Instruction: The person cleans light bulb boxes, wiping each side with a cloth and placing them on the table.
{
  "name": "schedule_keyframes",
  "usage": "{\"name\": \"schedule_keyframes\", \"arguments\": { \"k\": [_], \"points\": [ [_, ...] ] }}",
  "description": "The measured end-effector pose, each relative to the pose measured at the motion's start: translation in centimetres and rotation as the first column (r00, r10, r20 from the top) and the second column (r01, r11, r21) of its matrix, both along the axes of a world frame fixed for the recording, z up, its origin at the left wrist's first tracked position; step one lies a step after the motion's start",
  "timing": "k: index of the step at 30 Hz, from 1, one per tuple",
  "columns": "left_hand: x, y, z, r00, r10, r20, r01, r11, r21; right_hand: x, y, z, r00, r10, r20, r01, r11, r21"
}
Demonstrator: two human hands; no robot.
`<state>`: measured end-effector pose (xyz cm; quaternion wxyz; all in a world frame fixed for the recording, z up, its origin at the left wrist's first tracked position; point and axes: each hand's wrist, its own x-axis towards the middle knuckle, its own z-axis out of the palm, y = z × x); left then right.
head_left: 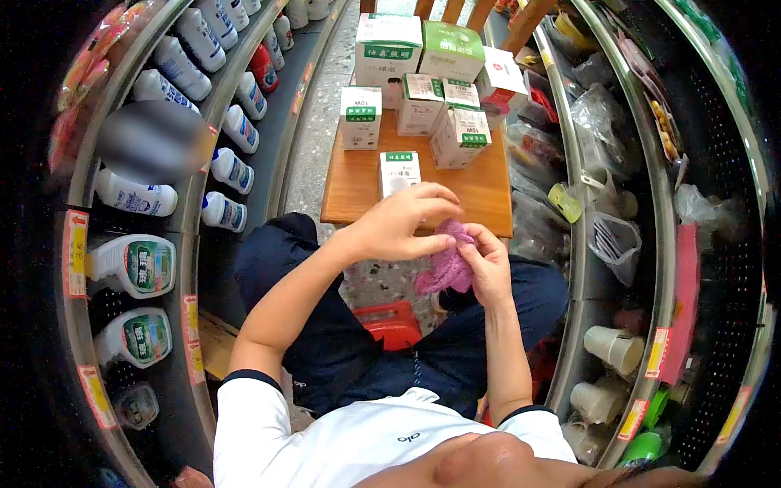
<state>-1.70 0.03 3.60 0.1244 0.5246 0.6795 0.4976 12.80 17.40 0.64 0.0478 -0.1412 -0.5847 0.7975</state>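
Both of my hands meet over my lap on a pink-purple knitted piece. My right hand grips its right side from below. My left hand sits above it, fingers curled, pinching its top edge. Just beyond my hands stands a small wooden table carrying several white-and-green boxes; one flat box lies closest to my left hand.
Shop shelves line both sides: white bottles and spray bottles on the left, bagged goods and paper cups on the right. I sit on a red stool in the narrow aisle.
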Motion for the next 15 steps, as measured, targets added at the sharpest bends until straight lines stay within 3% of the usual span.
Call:
{"name": "schedule_keyframes", "arguments": {
  "k": [2, 5, 9, 12, 13, 15],
  "points": [
    [0.1, 0.2, -0.6, 0.995, -0.074, 0.073, 0.074, 0.997, -0.004, 0.0, -0.2, 0.4, 0.999, 0.046, -0.026, -0.044, 0.996, 0.076],
    [0.7, 0.2, -0.7, 0.977, -0.045, 0.21, 0.03, 0.997, 0.071, 0.0, -0.3, 1.3, 0.995, 0.09, -0.052, -0.074, 0.965, 0.25],
    [1.2, -0.3, -0.3, 0.872, -0.054, 0.486, 0.015, 0.996, 0.083, 0.5, 0.2, 2.6, 0.986, 0.16, -0.043, -0.113, 0.836, 0.536],
    [1.6, -0.3, -0.1, 0.864, -0.025, 0.503, -0.015, 0.997, 0.076, 1.0, 0.6, 2.9, 0.982, 0.183, -0.034, -0.123, 0.771, 0.624],
    [1.7, -0.4, 0.0, 0.867, -0.009, 0.498, -0.026, 0.998, 0.063, 1.0, 0.7, 2.8, 0.973, 0.183, -0.141, -0.037, 0.724, 0.688],
    [1.8, -0.4, 0.2, 0.872, 0.025, 0.489, -0.049, 0.998, 0.036, 1.7, 1.1, 3.1, 0.983, 0.13, -0.127, -0.008, 0.728, 0.685]
  ]
}}
